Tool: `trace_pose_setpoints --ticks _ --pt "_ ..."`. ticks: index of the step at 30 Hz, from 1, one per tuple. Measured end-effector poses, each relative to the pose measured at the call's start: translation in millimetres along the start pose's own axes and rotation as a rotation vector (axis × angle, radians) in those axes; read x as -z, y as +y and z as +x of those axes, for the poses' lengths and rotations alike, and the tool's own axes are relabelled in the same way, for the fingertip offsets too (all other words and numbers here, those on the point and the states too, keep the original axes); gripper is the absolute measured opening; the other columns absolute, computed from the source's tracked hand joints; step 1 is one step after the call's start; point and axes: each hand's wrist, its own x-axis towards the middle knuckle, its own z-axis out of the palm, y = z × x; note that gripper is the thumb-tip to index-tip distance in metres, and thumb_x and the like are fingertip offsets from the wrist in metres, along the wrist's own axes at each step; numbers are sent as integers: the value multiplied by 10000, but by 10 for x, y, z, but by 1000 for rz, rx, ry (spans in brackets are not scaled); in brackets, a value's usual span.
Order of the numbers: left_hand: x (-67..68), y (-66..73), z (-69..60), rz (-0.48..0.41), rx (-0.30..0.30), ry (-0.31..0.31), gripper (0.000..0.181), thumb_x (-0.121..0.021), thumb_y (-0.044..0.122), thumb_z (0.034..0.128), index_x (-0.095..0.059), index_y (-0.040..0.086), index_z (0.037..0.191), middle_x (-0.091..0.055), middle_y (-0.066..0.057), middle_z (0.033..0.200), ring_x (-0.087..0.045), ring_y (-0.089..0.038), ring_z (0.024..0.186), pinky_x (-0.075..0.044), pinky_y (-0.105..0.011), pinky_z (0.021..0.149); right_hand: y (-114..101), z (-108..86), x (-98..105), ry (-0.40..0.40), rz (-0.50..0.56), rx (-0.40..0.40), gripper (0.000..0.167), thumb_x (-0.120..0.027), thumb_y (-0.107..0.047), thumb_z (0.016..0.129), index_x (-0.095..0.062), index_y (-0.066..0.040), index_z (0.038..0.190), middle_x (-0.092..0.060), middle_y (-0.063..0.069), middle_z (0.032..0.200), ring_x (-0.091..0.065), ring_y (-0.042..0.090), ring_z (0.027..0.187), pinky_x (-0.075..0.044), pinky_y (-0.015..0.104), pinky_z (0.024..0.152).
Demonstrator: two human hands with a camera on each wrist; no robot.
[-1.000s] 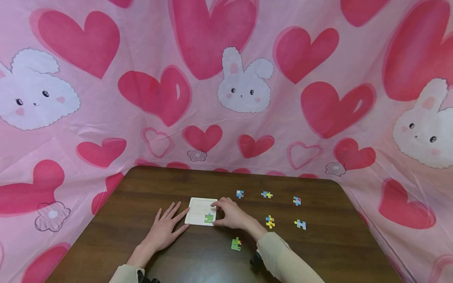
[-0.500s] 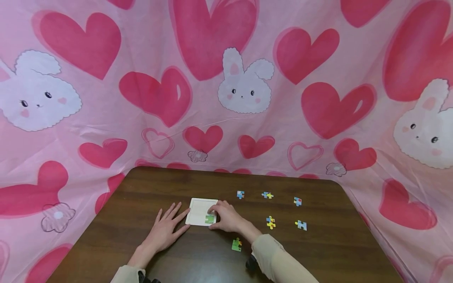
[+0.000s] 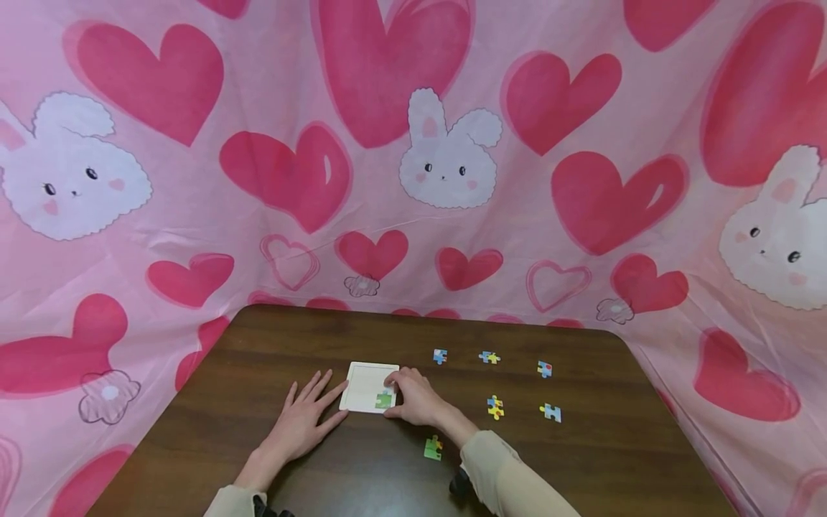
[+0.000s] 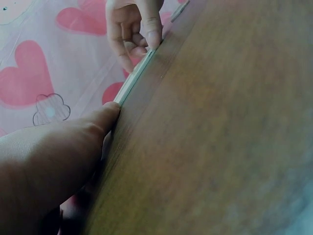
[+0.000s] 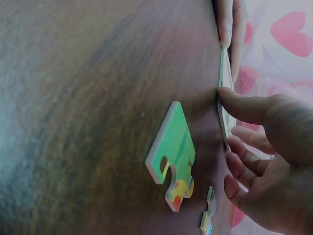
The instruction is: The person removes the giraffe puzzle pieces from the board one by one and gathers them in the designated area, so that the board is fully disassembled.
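Observation:
A square, pale puzzle tray [image 3: 363, 380] lies flat on the table. In its near right corner sits a green jigsaw piece [image 3: 382, 400], partly covered by fingers. My left hand [image 3: 302, 425] is spread flat, its thumb and index finger touching the tray's left edge. My right hand [image 3: 418, 398] holds the tray's near right corner with bent fingers; its thumb touches the near rim and the index finger reaches over the tray by the piece. In the right wrist view, the thumb [image 5: 244, 103] meets the thin tray edge. A loose green jigsaw piece [image 5: 176, 142] lies in front of that hand.
Several more jigsaw pieces lie apart to the right, among them a blue one [image 3: 440, 356], a yellow one [image 3: 495, 408] and a light blue one [image 3: 551, 413]. The dark wooden table [image 3: 310, 327] ends at a pink curtain [image 3: 452, 237] with hearts and rabbits.
My right hand has shifted slightly left, its index finger moving from the tray's right rim to over the tray near the piece. My left hand has stayed in place.

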Motion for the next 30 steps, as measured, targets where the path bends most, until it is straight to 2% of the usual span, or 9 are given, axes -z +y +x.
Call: trace_pose_setpoints --ticks 7,14,19,24,28,30 --pt "24 1 10 5 6 -22 647 -644 559 1069 -553 256 1634 -436 -185 1751 -344 -461 1659 -169 -819 1290 8 19 -23 3 2 -40 428 -997 -310 805 -715 -152 1086 -562 -81 956 -459 93 953 -402 288 860" --pt "13 0 6 7 11 -26 646 -651 549 1069 -551 254 1635 -435 -189 1750 -343 -464 1659 -168 -820 1290 9 12 -39 0 37 -64 438 -1004 -277 797 -707 -149 1094 -566 -81 971 -463 96 972 -402 293 884" --pt "20 7 8 -1 12 -19 638 -660 540 1067 -561 253 1628 -442 -193 1745 -345 -466 1657 -168 -820 1289 -20 3 -19 13 40 -64 429 -1001 -277 797 -734 -140 1103 -566 -78 974 -465 98 968 -404 297 879" --pt "26 6 5 10 14 -38 653 -640 564 1070 -550 251 1636 -435 -189 1750 -341 -464 1659 -170 -824 1287 -12 -1 -48 20 47 -61 414 -1004 -260 792 -725 -156 1079 -579 -72 981 -476 94 965 -412 294 876" --pt "30 14 0 9 18 -44 654 -637 565 1072 -547 251 1638 -429 -188 1754 -334 -462 1663 -164 -823 1290 -87 -33 2 14 98 -65 432 -995 -229 809 -680 -171 1099 -596 -70 1001 -493 91 991 -415 316 915" --pt "29 15 0 8 17 -42 651 -638 563 1072 -549 250 1636 -431 -188 1753 -337 -462 1662 -165 -823 1289 -192 -65 94 4 132 -60 435 -985 -194 820 -667 -154 1113 -616 -47 1002 -510 115 988 -409 349 921"
